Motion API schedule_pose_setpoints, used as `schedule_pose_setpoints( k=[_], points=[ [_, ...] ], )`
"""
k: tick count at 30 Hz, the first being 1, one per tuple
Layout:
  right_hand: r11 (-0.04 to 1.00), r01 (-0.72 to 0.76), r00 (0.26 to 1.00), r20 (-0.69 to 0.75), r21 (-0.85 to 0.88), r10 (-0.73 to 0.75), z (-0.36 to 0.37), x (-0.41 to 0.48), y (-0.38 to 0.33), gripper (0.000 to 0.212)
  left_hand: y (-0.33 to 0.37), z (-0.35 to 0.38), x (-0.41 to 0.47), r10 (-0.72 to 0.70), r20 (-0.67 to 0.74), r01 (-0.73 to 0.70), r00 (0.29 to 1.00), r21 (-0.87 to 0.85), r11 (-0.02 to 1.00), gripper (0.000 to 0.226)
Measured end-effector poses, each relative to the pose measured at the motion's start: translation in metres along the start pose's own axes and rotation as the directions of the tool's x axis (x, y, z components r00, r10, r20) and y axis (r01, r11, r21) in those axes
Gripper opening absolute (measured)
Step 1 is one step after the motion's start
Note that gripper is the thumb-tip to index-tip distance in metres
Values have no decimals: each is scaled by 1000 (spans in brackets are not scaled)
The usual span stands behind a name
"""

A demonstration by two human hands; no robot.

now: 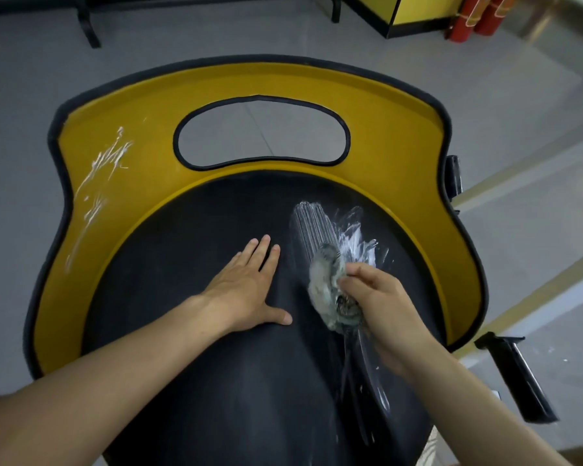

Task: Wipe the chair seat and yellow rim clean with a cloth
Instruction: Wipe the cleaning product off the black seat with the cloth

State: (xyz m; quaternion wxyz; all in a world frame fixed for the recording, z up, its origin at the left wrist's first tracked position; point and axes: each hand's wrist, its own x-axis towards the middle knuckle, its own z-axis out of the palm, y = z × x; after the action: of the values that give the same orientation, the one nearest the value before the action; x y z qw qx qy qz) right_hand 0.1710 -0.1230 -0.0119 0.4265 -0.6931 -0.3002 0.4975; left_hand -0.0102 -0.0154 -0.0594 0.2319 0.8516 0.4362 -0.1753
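A black chair seat fills the middle of the view, ringed by a yellow rim with an oval cut-out. My left hand lies flat on the seat, fingers straight. My right hand grips a crumpled grey cloth and presses it on the seat's right half. White smears spread on the seat just beyond the cloth. More white streaks mark the left side of the rim.
Grey floor surrounds the chair. A black armrest sticks out at the right. Black furniture legs, a yellow cabinet and red cylinders stand at the far edge.
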Motion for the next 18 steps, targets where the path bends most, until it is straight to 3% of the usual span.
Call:
schedule_pose_setpoints(
  k=[1, 3, 5, 7, 9, 10, 12, 16, 18],
  points=[
    [999, -18, 1000, -19, 37, 19, 0, 3, 2, 16, 0, 0, 0, 0, 0, 0, 1000, 0, 1000, 127],
    [934, 87, 986, -101, -347, -129, -7, 8, 14, 22, -1, 1, 1, 1, -1, -1, 1000, 0, 1000, 127],
    [659, 194, 916, -107, -727, -387, -16, 5, 25, 39, -1, 2, 1, 3, -4, -3, 1000, 1, 1000, 127],
    [388, 357, 828, 96, -850, -552, -21, 1, 37, 47, -1, 2, 2, 2, -10, -2, 1000, 0, 1000, 128],
    [139, 452, 792, 325, -881, -517, -21, -1, 61, 53, -1, 2, 3, 5, -6, -5, 1000, -4, 1000, 128],
    [62, 476, 789, 394, -877, -470, -20, -1, 73, 56, -1, 3, 3, 7, -12, -7, 1000, -4, 1000, 128],
    [-3, 490, 799, 451, -871, -399, -17, 5, 86, 57, -2, 4, 2, 12, -25, -12, 1000, -2, 1000, 128],
    [20, 476, 812, 430, -879, -395, 0, 46, 64, 75, -2, 5, 3, 8, -35, -8, 999, 3, 1000, 128],
    [53, 476, 824, 423, -878, -377, 14, 77, 47, 69, -2, 4, 5, 7, -33, -6, 999, 13, 1000, 128]
  ],
)
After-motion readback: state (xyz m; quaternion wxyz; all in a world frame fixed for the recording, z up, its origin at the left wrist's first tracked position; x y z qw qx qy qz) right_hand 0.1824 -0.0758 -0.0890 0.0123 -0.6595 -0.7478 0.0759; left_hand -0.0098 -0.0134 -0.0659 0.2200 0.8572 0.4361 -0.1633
